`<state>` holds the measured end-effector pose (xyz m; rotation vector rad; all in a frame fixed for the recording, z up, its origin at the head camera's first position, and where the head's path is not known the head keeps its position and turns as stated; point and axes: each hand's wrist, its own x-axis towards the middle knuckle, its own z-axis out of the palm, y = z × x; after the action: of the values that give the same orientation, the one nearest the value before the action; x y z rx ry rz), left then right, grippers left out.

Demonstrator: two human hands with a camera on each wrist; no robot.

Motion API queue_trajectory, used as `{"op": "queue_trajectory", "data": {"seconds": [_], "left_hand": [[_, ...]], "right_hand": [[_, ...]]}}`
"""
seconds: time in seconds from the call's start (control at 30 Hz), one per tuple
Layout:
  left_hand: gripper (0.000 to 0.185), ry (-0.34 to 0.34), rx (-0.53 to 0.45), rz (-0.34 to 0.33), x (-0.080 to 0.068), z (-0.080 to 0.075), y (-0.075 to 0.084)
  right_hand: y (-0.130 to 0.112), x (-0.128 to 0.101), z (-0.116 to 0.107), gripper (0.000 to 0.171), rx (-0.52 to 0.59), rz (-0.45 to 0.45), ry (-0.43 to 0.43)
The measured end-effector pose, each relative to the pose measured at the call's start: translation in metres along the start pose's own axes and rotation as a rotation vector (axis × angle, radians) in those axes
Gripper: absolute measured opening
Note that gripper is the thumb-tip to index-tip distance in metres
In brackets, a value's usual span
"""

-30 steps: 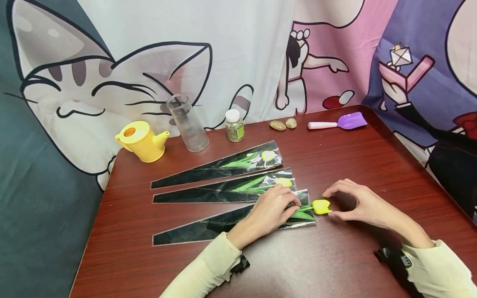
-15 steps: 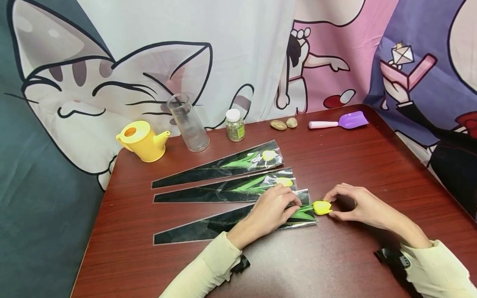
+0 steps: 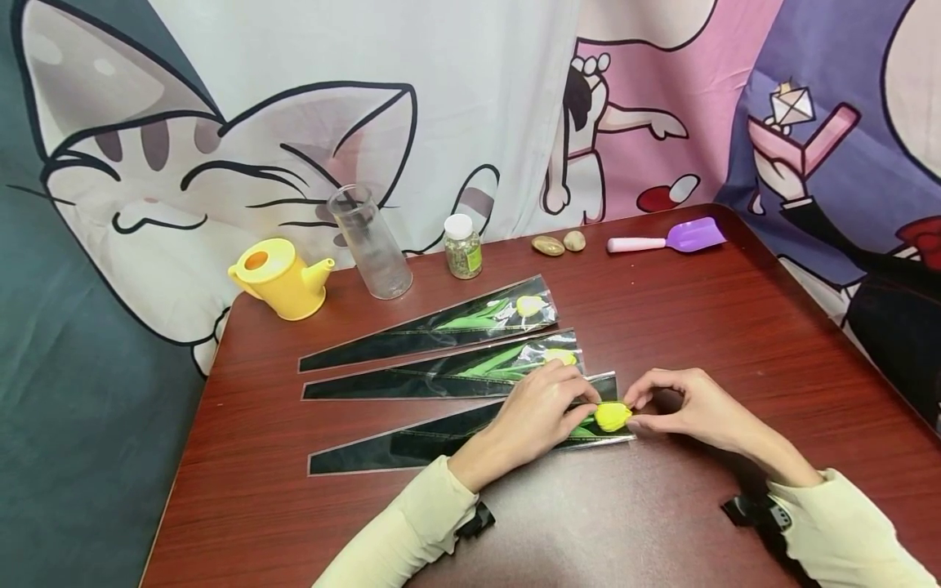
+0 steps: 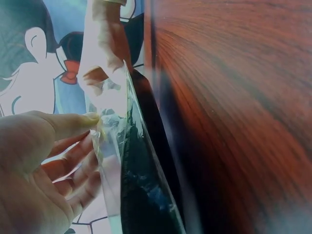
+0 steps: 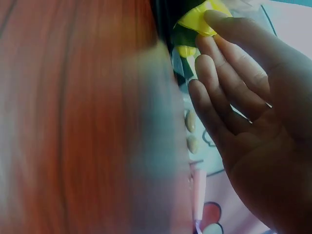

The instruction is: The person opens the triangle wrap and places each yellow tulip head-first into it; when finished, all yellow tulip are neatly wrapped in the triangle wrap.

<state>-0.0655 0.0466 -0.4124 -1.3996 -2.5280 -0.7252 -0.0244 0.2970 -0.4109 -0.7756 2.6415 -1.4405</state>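
Observation:
A yellow tulip (image 3: 613,416) lies in the mouth of the nearest flower sleeve (image 3: 367,452), which has clear film over a black back. My right hand (image 3: 694,404) pinches the bloom at its tip; in the right wrist view, the thumb lies on the petals of the yellow tulip (image 5: 197,20). My left hand (image 3: 532,408) pinches the clear film near the mouth, lifted off the black back in the left wrist view. Most of the stem is hidden by the left hand. Behind lie two more sleeves (image 3: 382,386) (image 3: 390,341), each with a yellow tulip inside.
Along the back of the brown table (image 3: 735,327) stand a yellow watering can (image 3: 294,286), a clear glass vase (image 3: 375,253) and a white-capped jar (image 3: 463,249). Two stones (image 3: 547,246) and a purple trowel (image 3: 691,235) lie further right. A printed curtain (image 3: 478,98) hangs behind.
The right hand has moved left with the tulip, bringing its bloom into the sleeve's mouth beside the left fingertips. The nearest sleeve has shifted slightly right. The left hand has barely moved.

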Motion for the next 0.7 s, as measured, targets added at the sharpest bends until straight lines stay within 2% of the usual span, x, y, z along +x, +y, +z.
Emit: {"op": "queue_trajectory", "data": {"seconds": [0.27,0.47,0.6,0.7], "left_hand": [[0.007,0.002,-0.017,0.009,-0.001,-0.003,0.002],[0.008,-0.004,-0.015,0.015,-0.002,-0.005,0.003],[0.008,-0.018,-0.012,0.020,-0.004,-0.004,0.003],[0.009,-0.036,-0.010,0.030,-0.005,-0.002,0.003]], "right_hand": [[0.002,0.004,0.011,0.021,0.085,-0.004,-0.008],[-0.002,0.005,0.012,0.021,0.105,0.008,-0.024],[-0.002,0.004,0.011,0.022,0.071,-0.030,-0.041],[0.005,0.002,0.008,0.025,0.000,-0.067,-0.055]]}}
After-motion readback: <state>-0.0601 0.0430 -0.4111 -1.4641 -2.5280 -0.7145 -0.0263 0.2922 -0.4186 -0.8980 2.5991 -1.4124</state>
